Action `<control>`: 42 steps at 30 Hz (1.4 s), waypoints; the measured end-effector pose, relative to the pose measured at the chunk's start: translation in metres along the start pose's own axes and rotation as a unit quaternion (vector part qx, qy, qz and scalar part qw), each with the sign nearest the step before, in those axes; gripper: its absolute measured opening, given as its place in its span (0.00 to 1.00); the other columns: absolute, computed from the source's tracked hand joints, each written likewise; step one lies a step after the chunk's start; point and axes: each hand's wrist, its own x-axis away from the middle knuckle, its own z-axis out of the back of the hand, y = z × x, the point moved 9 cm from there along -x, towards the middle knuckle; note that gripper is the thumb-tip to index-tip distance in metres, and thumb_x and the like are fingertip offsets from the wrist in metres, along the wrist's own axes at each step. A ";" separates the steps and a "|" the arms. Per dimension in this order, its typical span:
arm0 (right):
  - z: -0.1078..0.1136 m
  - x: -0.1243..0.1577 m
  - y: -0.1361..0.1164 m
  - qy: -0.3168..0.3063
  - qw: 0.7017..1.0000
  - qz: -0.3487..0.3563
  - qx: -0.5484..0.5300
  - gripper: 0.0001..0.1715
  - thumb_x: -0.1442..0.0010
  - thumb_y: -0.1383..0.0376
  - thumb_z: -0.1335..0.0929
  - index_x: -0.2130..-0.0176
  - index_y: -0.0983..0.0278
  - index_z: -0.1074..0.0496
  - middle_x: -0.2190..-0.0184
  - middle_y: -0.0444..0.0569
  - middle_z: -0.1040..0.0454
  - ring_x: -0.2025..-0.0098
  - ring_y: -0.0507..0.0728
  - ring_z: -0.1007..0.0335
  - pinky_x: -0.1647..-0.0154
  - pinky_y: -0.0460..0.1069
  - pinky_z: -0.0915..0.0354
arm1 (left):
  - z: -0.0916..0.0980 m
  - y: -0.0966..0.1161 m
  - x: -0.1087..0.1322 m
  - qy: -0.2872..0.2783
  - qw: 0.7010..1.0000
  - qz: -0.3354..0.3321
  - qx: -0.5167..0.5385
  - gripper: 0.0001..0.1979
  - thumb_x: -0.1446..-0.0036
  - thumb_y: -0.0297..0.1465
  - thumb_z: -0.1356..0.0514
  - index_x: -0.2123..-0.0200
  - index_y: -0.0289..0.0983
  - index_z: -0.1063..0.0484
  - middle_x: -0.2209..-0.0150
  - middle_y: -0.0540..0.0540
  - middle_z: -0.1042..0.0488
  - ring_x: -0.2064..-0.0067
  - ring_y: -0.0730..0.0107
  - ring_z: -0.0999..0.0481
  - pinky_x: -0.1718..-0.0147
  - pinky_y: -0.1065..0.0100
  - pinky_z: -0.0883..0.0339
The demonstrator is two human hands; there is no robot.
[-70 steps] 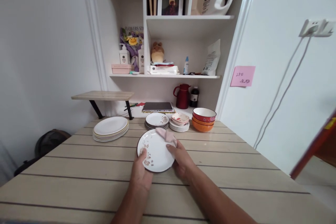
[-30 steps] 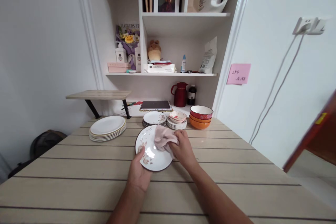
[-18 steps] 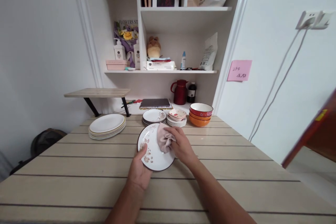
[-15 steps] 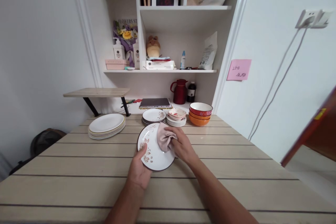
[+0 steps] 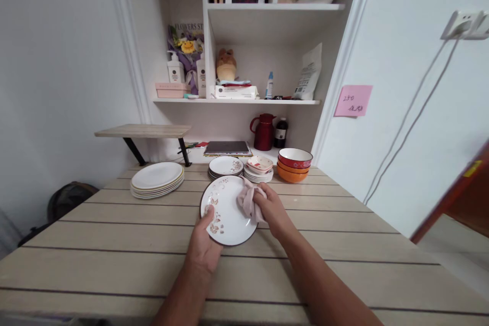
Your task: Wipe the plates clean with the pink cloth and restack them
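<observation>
A round white plate [image 5: 229, 214] with a dark rim and brown flower patterns is tilted toward me above the table. My left hand [image 5: 204, 242] grips its lower left edge, thumb on the face and the other fingers hidden underneath. Bunched in my right hand [image 5: 272, 209] is a pale pink cloth [image 5: 250, 201], which lies against the plate's right side and rim. Just behind the plate stands a stack of similar dark-rimmed plates [image 5: 225, 166].
Oval white plates [image 5: 157, 177] are stacked at the left, near a small raised shelf [image 5: 143, 131]. Small dishes [image 5: 260, 164] sit on white saucers [image 5: 259, 176]; right of them are stacked bowls [image 5: 293, 165]. A laptop [image 5: 227, 147] and red jug [image 5: 263, 132] are at the back.
My right hand has slid the cloth rightward across the plate to its right edge. The left hand keeps its grip on the plate. The camera view has shifted slightly.
</observation>
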 end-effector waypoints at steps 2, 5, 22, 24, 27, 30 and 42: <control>-0.010 0.005 0.013 -0.010 0.990 -0.075 -0.120 0.14 0.51 0.57 0.31 0.66 0.62 0.30 0.73 0.43 0.27 0.72 0.53 0.34 0.72 0.46 0.39 | 0.005 0.008 -0.001 0.025 0.999 -0.027 0.023 0.23 0.41 0.26 0.44 0.41 0.33 0.34 0.52 0.36 0.22 0.48 0.54 0.25 0.43 0.53 0.36; -0.037 0.020 0.031 -0.044 0.963 -0.172 -0.202 0.18 0.52 0.55 0.29 0.62 0.62 0.29 0.72 0.45 0.25 0.73 0.54 0.31 0.74 0.47 0.34 | 0.014 0.021 -0.003 0.067 0.994 -0.069 0.055 0.21 0.39 0.27 0.46 0.42 0.36 0.33 0.52 0.39 0.22 0.46 0.57 0.26 0.42 0.55 0.37; -0.012 0.005 0.022 0.038 0.962 -0.079 -0.258 0.20 0.57 0.58 0.26 0.66 0.61 0.34 0.73 0.41 0.26 0.72 0.52 0.32 0.70 0.45 0.38 | -0.003 -0.002 -0.005 -0.033 0.999 -0.016 0.014 0.25 0.41 0.23 0.43 0.39 0.34 0.37 0.49 0.36 0.24 0.45 0.57 0.27 0.40 0.55 0.39; -0.002 0.002 0.022 0.085 0.965 -0.061 -0.240 0.18 0.57 0.59 0.26 0.68 0.61 0.36 0.76 0.38 0.30 0.74 0.52 0.35 0.71 0.45 0.40 | 0.000 -0.002 -0.007 -0.049 0.998 -0.007 0.024 0.25 0.40 0.23 0.44 0.39 0.35 0.37 0.49 0.37 0.24 0.46 0.58 0.26 0.40 0.55 0.40; 0.030 0.001 0.010 0.186 0.962 0.005 -0.199 0.17 0.55 0.59 0.28 0.67 0.60 0.36 0.74 0.38 0.31 0.73 0.51 0.37 0.71 0.46 0.41 | 0.004 -0.007 -0.010 -0.059 0.998 0.014 0.030 0.25 0.39 0.23 0.45 0.38 0.39 0.37 0.50 0.39 0.24 0.49 0.60 0.23 0.40 0.56 0.40; 0.035 0.000 -0.005 0.164 0.976 0.035 -0.140 0.16 0.52 0.60 0.30 0.62 0.59 0.34 0.70 0.39 0.29 0.69 0.52 0.36 0.68 0.46 0.41 | 0.004 -0.010 -0.009 -0.056 0.998 0.024 0.018 0.26 0.39 0.23 0.45 0.38 0.38 0.39 0.49 0.39 0.24 0.49 0.60 0.24 0.40 0.56 0.40; -0.021 0.008 0.022 0.013 0.965 -0.114 -0.234 0.19 0.57 0.64 0.27 0.62 0.64 0.26 0.67 0.46 0.23 0.66 0.56 0.29 0.66 0.47 0.36 | -0.012 -0.001 0.004 -0.052 0.999 -0.006 -0.009 0.28 0.41 0.22 0.43 0.38 0.36 0.39 0.48 0.38 0.25 0.45 0.57 0.27 0.41 0.54 0.38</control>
